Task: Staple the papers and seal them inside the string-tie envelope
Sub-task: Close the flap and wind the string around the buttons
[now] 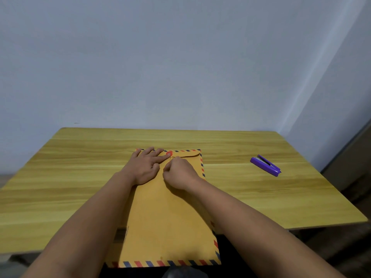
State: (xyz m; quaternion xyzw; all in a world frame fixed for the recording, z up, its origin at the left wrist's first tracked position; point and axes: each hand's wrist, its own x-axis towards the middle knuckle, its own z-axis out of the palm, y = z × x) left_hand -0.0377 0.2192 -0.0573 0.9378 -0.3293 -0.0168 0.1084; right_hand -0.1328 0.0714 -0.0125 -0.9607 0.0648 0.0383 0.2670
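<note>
The red string-tie button (168,154) on the yellow-brown paper envelope (170,213), near the table's far edge, is pressed by the left hand (145,167)'s straight fingers; just nearer, the string is seemingly pinched by the right hand (179,173).

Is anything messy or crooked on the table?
One thing: the envelope sticks out past the near edge of the table, so its bottom end hangs over with nothing under it. The purple stapler lies off to the right, apart. Nothing looks spilled or torn.
</note>
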